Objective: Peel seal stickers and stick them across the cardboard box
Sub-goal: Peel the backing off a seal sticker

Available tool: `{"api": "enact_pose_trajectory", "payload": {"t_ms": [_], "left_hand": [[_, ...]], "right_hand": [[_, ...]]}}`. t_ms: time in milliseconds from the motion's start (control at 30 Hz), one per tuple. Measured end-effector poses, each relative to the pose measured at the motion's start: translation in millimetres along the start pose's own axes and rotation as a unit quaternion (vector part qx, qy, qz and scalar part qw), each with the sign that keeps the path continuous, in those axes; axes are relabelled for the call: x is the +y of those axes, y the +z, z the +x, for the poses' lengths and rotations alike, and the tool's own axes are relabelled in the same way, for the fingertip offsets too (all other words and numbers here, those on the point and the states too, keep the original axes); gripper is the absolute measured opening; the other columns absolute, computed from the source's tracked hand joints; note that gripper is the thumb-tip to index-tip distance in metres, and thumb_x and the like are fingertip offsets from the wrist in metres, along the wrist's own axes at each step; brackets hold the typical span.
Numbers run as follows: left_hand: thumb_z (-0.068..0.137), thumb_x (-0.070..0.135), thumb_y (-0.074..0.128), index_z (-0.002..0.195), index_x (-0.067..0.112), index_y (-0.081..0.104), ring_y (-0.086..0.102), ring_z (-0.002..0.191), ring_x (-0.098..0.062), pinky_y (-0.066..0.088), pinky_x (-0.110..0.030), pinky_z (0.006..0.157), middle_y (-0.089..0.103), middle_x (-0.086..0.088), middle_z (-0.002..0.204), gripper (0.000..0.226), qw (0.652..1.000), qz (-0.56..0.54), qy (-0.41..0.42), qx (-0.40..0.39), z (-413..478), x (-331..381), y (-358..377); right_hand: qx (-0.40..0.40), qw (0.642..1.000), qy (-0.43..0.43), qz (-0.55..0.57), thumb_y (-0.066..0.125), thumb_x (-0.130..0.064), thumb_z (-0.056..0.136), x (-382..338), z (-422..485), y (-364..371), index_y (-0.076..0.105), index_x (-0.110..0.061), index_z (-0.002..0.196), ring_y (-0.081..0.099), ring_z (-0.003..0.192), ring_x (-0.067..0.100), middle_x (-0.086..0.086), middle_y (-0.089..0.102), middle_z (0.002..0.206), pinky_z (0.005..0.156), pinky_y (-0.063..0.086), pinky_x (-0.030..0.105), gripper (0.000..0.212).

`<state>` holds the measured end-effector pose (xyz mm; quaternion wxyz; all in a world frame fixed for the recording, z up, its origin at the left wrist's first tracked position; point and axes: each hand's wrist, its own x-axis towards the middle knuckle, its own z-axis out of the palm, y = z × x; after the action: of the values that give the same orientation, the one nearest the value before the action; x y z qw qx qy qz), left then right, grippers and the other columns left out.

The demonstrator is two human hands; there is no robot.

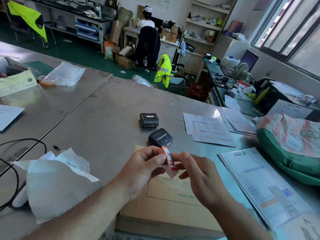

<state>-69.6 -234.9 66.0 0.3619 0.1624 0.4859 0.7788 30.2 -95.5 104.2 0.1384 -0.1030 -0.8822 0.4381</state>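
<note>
A brown cardboard box (166, 203) lies flat on the steel table near its front edge, under both hands. Above it I hold a small red and white seal sticker (170, 159). My left hand (143, 168) pinches the sticker's upper part between thumb and fingers. My right hand (199, 174) pinches it from the right, thumb on top. A pale pink strip hangs below the sticker; I cannot tell whether it is the backing or part of the sticker.
Two small black label printers (149, 119) (160, 138) sit just beyond the box. Crumpled white wrapping (57, 181) and a black cable (15, 170) lie left. Printed mailers (259, 184), paper sheets (207, 129) and a green-and-white sack (290, 144) lie right.
</note>
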Motion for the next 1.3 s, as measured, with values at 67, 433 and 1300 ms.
{"api": "enact_pose_trajectory", "payload": {"t_ms": [67, 433, 1300], "left_hand": [[0.091, 0.013, 0.059, 0.103, -0.001, 0.061, 0.069, 0.082, -0.012, 0.052, -0.020, 0.071, 0.076, -0.002, 0.087, 0.019, 1.000, 0.000, 0.003, 0.012, 0, -2, 3], [0.093, 0.002, 0.055, 0.090, 0.000, 0.066, 0.070, 0.074, -0.016, 0.054, -0.021, 0.067, 0.075, -0.005, 0.077, 0.011, 0.999, -0.006, 0.013, 0.033, 2, -4, 12], [0.091, 0.007, 0.063, 0.103, -0.009, 0.067, 0.068, 0.084, -0.026, 0.060, -0.031, 0.080, 0.068, -0.032, 0.104, 0.020, 0.997, 0.052, -0.006, 0.063, 7, -3, 14]], "right_hand": [[-0.002, 1.000, 0.010, -0.006, 0.025, -0.085, 0.084, 1, 0, 1, 0.069, -0.001, 0.097, 0.063, 0.083, 0.043, 0.022, 0.069, 0.083, 0.068, 0.051, 0.060, 0.096], [-0.004, 1.000, 0.004, -0.005, 0.024, -0.061, 0.096, 3, -2, 2, 0.074, -0.010, 0.094, 0.070, 0.081, 0.026, 0.004, 0.074, 0.079, 0.073, 0.053, 0.055, 0.071], [-0.010, 0.995, -0.046, 0.083, 0.031, -0.047, 0.099, 1, -7, -1, 0.075, -0.031, 0.113, 0.072, 0.096, 0.022, 0.000, 0.078, 0.096, 0.075, 0.060, 0.041, 0.049]]}}
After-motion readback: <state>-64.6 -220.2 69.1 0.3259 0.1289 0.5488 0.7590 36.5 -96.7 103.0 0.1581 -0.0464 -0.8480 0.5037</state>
